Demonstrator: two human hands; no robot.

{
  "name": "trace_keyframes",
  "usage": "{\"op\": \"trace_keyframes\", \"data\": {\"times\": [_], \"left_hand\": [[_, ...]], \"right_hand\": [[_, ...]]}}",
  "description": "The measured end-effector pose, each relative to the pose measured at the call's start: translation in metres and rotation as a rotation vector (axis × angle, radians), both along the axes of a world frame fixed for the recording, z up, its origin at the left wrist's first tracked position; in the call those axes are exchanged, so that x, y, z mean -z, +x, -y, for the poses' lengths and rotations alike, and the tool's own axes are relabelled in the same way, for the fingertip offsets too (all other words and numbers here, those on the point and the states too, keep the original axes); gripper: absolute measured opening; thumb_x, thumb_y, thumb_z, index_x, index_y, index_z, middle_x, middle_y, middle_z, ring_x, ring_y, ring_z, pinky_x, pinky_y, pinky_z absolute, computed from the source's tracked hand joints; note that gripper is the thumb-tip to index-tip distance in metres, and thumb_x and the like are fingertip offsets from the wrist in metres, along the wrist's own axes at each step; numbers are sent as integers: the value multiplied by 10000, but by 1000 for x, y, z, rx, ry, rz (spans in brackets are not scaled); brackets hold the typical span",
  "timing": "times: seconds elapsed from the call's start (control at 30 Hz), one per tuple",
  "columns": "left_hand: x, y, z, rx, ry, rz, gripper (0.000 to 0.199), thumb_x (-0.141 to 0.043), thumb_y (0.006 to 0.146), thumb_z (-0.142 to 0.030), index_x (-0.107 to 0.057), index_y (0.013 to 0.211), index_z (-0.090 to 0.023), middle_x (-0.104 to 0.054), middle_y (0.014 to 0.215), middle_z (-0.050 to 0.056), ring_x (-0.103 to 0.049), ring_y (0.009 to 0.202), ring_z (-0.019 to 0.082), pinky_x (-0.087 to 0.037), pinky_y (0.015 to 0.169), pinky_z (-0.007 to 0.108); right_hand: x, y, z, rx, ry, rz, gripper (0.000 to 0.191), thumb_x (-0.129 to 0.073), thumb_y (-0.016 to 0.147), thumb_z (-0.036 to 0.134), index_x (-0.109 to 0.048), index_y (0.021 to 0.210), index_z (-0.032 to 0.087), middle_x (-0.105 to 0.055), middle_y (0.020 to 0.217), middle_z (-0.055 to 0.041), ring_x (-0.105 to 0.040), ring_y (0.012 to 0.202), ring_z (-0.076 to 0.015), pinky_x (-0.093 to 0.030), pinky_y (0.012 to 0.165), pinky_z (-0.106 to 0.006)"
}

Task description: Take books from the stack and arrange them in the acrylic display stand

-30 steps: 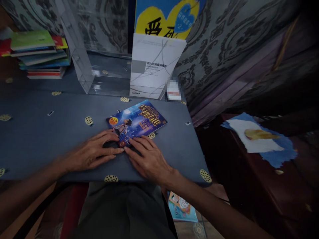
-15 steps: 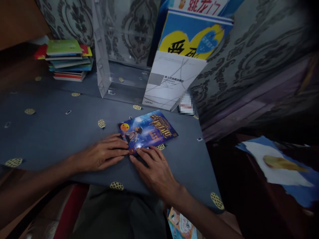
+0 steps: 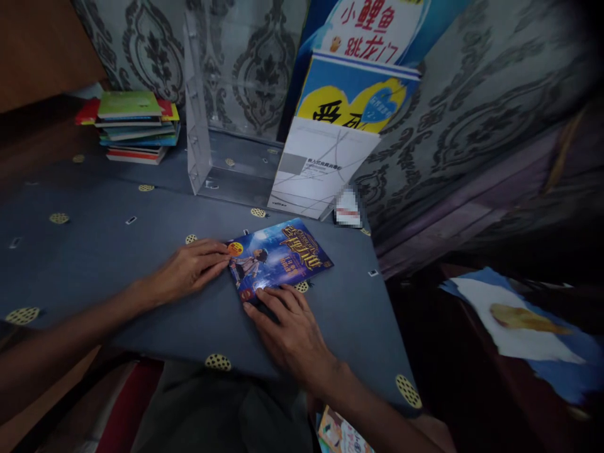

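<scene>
A blue book (image 3: 280,255) with gold lettering lies flat and slanted on the grey-blue tablecloth. My left hand (image 3: 191,267) rests at its upper left corner, fingers stretched out and fingertips touching the left edge. On the lower edge of the cover lie the fingertips of my right hand (image 3: 287,327), with its fingers apart and the palm over the cloth. Neither hand grips the book.
A clear acrylic rack (image 3: 198,113) stands behind, holding a white booklet (image 3: 316,170) and a blue-yellow book (image 3: 352,94). A book stack (image 3: 136,129) sits at the back left. Papers (image 3: 509,321) lie at the right.
My left hand has slid up along the book's left edge, from its lower left side to its upper left corner. The right hand stays at the lower edge. The camera view has shifted slightly.
</scene>
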State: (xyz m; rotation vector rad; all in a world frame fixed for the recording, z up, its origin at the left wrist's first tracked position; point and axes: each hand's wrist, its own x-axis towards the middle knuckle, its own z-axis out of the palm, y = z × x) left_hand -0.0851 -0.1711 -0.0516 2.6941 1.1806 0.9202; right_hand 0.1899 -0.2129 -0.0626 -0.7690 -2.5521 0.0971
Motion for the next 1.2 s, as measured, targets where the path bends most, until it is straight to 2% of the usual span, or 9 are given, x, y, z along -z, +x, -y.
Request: {"op": "trace_keyframes", "data": {"times": [0.1,0.27,0.33,0.4,0.57,0.73,0.9,1.07,1.2], "left_hand": [[-7,5,-10,-28,-38,-90,326,-441,1042,-346,-726,1016,-189,-740,1049,69,-699,955,187,-578,838,338],[-18,28,-34,-157,-154,-256,448,-428,1006,-556,-641,899,-177,-676,913,66,-652,848,210,-535,749,335],[-19,39,-45,-178,-183,-298,453,-456,977,-604,-623,924,-186,-661,887,57,-643,851,218,-521,735,326],[-18,51,-56,-173,-204,-309,412,-476,975,-577,-624,1010,-194,-675,959,63,-649,915,228,-517,758,324],[-12,73,-81,-195,-272,-244,414,-456,978,-513,-607,1174,-181,-700,1130,114,-671,997,250,-521,831,361],[-9,81,-100,-174,-368,-148,423,-425,947,-572,-615,952,-195,-713,909,87,-659,808,223,-477,687,308],[-7,82,-110,-148,-569,34,442,-458,853,-636,-443,703,-220,-547,705,4,-503,668,166,-380,617,283],[-1,80,-108,-81,-862,314,471,-509,768,-683,-409,757,-223,-404,698,-40,-407,665,140,-349,607,270],[-4,81,-103,-74,-964,430,490,-581,743,-680,-420,806,-221,-418,683,-53,-409,647,128,-321,590,258]], "right_hand": [[-3,2,-1,6,-104,-62,316,-593,938,190,-692,1232,253,-712,1219,-95,-611,1123,-252,-493,1016,-515],[-11,12,-8,57,-422,-288,219,-618,941,235,-740,1122,241,-748,1162,-71,-659,1112,-219,-531,984,-460],[-10,20,-14,87,-504,-404,201,-625,936,233,-748,1095,235,-765,1112,-67,-682,1072,-208,-546,962,-437],[-8,30,-20,128,-546,-502,191,-624,935,242,-756,1074,232,-776,1052,-67,-698,1029,-203,-566,929,-411],[-5,46,-32,219,-580,-610,187,-616,938,285,-785,996,228,-783,953,-68,-730,925,-197,-602,849,-355],[1,45,-36,200,-458,-661,179,-612,932,279,-781,900,230,-786,857,-53,-739,830,-199,-606,800,-348],[6,43,-37,198,-398,-651,217,-582,946,273,-747,816,219,-771,795,-38,-727,777,-187,-584,737,-312],[6,46,-39,174,-363,-625,250,-548,961,283,-695,769,219,-747,777,-23,-706,753,-175,-562,727,-296],[17,53,-44,287,-334,-662,180,-593,928,281,-655,770,223,-690,775,-18,-667,736,-171,-551,696,-273]]}}
